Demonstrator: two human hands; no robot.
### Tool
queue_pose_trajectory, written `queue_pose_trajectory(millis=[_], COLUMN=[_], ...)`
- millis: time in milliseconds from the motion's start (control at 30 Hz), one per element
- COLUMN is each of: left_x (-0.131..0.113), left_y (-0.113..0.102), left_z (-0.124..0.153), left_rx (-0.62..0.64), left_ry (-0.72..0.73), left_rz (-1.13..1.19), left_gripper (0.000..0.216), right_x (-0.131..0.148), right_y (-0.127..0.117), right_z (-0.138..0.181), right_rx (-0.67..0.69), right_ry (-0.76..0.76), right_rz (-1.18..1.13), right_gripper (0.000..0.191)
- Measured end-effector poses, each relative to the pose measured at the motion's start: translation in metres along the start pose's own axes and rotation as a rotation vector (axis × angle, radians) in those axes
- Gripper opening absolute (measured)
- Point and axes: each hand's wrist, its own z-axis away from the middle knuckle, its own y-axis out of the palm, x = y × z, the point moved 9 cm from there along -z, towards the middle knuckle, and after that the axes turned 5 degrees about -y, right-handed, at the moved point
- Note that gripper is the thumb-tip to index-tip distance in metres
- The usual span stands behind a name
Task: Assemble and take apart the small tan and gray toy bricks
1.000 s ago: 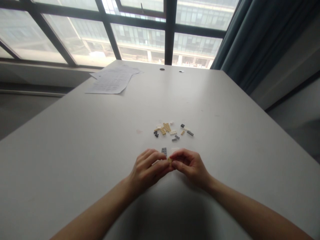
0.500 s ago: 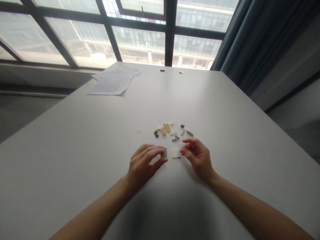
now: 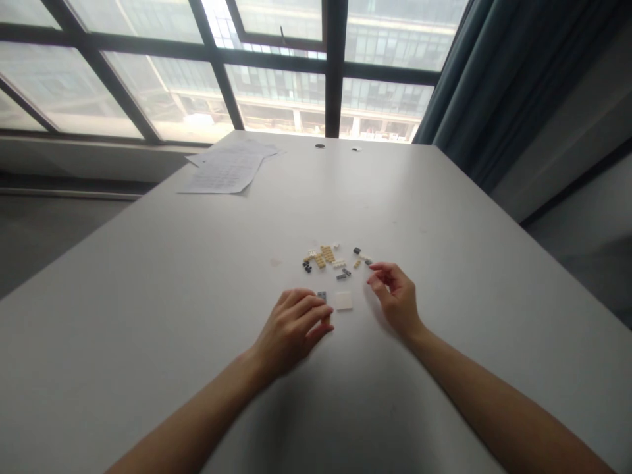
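Observation:
My left hand (image 3: 299, 322) is closed, with thumb and fingers pinching a small tan toy building brick (image 3: 326, 319) that they mostly cover. A grey brick (image 3: 322, 295) shows just past the fingers; whether it is joined to the tan one I cannot tell. Beside these a pale square plate (image 3: 344, 301) lies on the table. My right hand (image 3: 397, 299) has its thumb and forefinger apart, the fingertips close to a grey brick (image 3: 368, 262) at the right of the loose pieces. Its fingers partly hide that brick.
Several loose bricks lie ahead of my hands: tan plates (image 3: 327, 253), black pieces (image 3: 307, 266), a white strip (image 3: 339, 264) and a dark grey brick (image 3: 357, 250). Printed papers (image 3: 222, 172) rest at the table's far left. Beyond are a window and a curtain (image 3: 464, 85).
My right hand has moved from beside the pale plate out to the grey brick. My left hand has shifted slightly nearer me and covers more of its brick. The view has tilted slightly.

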Motion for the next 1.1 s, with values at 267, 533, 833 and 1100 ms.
queue_pose_trajectory(millis=[267, 533, 833, 1100], left_x=[0.005, 0.009, 0.056, 0.079], left_y=[0.018, 0.016, -0.007, 0.005], left_z=[0.006, 0.006, -0.044, -0.075], left_rx=[0.226, 0.206, 0.070, 0.113], left_ry=[-0.109, -0.125, -0.224, -0.248], left_rz=[0.066, 0.111, -0.015, -0.116], left_gripper=[0.011, 0.024, 0.014, 0.017], right_x=[0.002, 0.000, -0.008, -0.016], right_y=[0.003, 0.003, 0.000, -0.005], right_z=[-0.002, -0.002, -0.004, -0.004], right_rx=[0.041, 0.032, -0.024, -0.112], right_ry=[-0.005, 0.019, 0.084, 0.135], right_rz=[0.079, 0.073, -0.008, -0.055], right_gripper=[0.015, 0.015, 0.015, 0.016])
